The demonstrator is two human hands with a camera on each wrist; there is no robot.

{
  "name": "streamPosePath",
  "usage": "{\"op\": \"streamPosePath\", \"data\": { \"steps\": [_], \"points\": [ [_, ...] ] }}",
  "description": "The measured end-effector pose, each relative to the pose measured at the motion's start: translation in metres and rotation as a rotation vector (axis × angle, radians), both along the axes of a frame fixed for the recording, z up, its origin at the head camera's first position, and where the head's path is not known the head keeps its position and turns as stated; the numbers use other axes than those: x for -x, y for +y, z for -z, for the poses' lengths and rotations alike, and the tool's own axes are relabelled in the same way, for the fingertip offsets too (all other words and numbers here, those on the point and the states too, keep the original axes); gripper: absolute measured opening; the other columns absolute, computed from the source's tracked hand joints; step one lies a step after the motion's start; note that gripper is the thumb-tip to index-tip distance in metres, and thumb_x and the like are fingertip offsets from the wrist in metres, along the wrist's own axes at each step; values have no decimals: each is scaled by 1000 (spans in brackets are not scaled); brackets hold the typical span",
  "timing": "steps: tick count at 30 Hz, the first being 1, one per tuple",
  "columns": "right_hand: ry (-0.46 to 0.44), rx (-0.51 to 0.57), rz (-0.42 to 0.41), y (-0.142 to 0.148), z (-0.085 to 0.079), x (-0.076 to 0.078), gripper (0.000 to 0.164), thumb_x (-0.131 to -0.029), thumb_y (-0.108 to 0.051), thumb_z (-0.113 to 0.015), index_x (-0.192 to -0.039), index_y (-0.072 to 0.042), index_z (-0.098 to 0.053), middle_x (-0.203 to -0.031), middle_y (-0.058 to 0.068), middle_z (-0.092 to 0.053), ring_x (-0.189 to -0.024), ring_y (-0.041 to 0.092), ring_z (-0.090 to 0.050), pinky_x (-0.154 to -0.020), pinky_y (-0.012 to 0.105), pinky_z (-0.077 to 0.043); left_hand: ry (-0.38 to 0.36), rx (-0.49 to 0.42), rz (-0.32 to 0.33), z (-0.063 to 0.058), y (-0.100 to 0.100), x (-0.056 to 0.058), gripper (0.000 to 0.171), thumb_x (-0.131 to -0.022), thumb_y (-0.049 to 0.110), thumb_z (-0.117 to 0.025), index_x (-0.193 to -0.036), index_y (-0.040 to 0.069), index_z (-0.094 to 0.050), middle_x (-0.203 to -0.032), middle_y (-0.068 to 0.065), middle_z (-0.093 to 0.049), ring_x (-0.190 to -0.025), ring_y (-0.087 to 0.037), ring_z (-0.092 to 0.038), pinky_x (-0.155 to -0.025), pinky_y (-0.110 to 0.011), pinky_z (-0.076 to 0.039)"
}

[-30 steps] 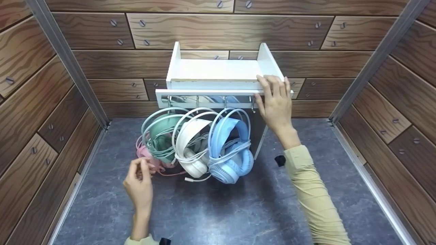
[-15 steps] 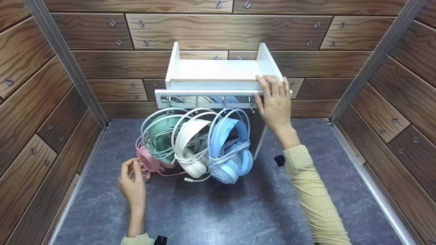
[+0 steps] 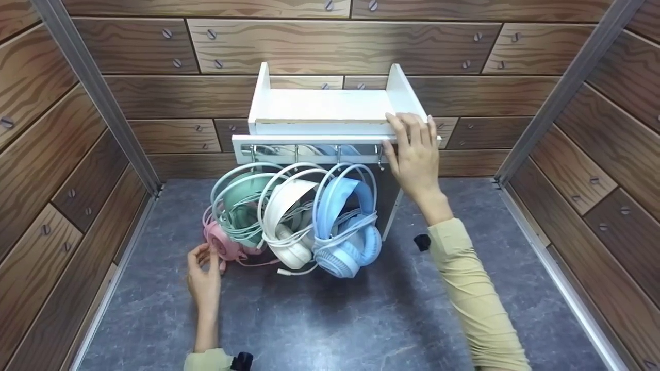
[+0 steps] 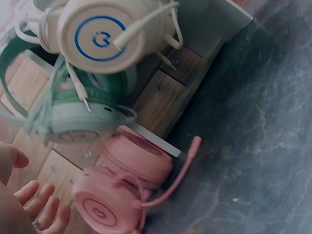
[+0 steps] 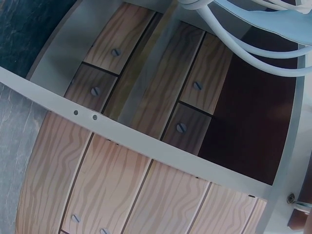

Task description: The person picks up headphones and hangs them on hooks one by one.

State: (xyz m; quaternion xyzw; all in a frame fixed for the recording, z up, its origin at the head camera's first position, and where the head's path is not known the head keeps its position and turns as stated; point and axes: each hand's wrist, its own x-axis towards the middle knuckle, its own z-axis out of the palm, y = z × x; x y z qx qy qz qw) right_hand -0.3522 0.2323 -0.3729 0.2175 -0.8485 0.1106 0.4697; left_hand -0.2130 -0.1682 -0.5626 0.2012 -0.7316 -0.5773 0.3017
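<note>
On the left, a pink headset [image 3: 220, 243] sits partly hidden behind a green headset [image 3: 247, 203]. My left hand [image 3: 205, 275] is close beside the pink ear cup; in the left wrist view its loosely bent fingers [image 4: 46, 204] stand apart from the pink headset [image 4: 109, 200] and hold nothing. The green headset, a white headset [image 3: 294, 226] and a blue headset [image 3: 343, 226] hang below a white rail with metal hooks. At the right end of this white hook rack [image 3: 330, 140], my right hand [image 3: 416, 159] grips the rail, fingers over its top and thumb in front.
The rack's upper shelf [image 3: 330, 103] has side panels and stands before a wood-patterned wall [image 3: 350, 46]. The rightmost hook [image 3: 380, 157] bears no headset. Dark grey marbled floor [image 3: 309, 324] lies in front, between metal-framed side walls.
My left hand has drawn back left and down from the pink headset, then shifted slightly right beside it. The pink ear cup shows more. My right hand stays on the rack.
</note>
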Motion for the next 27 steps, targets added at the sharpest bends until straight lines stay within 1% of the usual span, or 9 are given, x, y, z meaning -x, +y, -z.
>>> {"op": "streamPosePath", "data": {
  "steps": [4,6,9,12,14,17,21,24,27],
  "points": [
    [1,2,2,0,-1,0,49,-105,-42,-45,-148,-17,-47,-138,12,-51,-134,31,-42,-123,50,-15,-14,-32,27,10,-4,9,36,-100,9,-61,-129,-9,-49,-129,-31,-59,-123,-44,-55,-106,-53,-42],
    [3,5,3,1,-1,0,49,-105,-42,-45,-148,-17,-48,-138,12,-51,-134,31,-42,-123,50,-15,-43,-44,47,14,-6,14,43,-100,12,-62,-133,-10,-45,-133,-33,-55,-129,-46,-51,-110,-54,-39],
    [0,7,2,1,0,0,49,-105,-41,-45,-147,-17,-48,-138,12,-51,-134,31,-42,-123,50,-15,-122,-52,64,19,-10,21,57,-100,23,-62,-141,-8,-38,-140,-33,-48,-134,-46,-45,-114,-54,-35],
    [-3,5,-5,0,1,-1,49,-105,-40,-46,-148,-17,-47,-138,12,-51,-134,31,-42,-123,51,-15,-216,-87,98,22,-13,27,75,-99,36,-62,-150,-6,-27,-145,-33,-43,-137,-46,-42,-116,-54,-32],
    [-5,5,-8,0,1,-1,49,-105,-40,-46,-148,-17,-47,-138,13,-51,-134,32,-42,-123,51,-15,-274,-118,133,24,-14,30,88,-97,45,-62,-155,-4,-18,-149,-34,-38,-140,-47,-38,-117,-55,-29],
    [-7,4,-7,0,2,-3,49,-104,-39,-48,-148,-17,-47,-138,13,-51,-134,32,-42,-123,51,-14,-323,-158,188,27,-15,35,100,-96,51,-60,-157,-6,-4,-151,-38,-33,-143,-50,-30,-119,-56,-24],
    [-6,4,-8,0,2,-3,50,-103,-38,-49,-148,-17,-47,-138,14,-51,-134,33,-42,-123,53,-15,-348,-175,219,28,-16,43,102,-97,50,-57,-156,-9,2,-152,-42,-28,-145,-52,-23,-121,-56,-19],
    [-1,5,-7,0,0,-2,50,-103,-38,-50,-148,-17,-47,-138,14,-51,-134,32,-42,-123,52,-15,-361,-196,227,28,-17,50,103,-97,50,-57,-156,-9,4,-155,-43,-20,-146,-53,-20,-122,-56,-18],
    [-4,6,-4,-1,1,-3,50,-103,-38,-50,-148,-17,-47,-138,13,-51,-135,32,-42,-123,51,-14,-389,-204,230,30,-19,53,104,-97,51,-56,-156,-8,5,-157,-42,-12,-147,-54,-16,-122,-56,-16]
  ]
}}
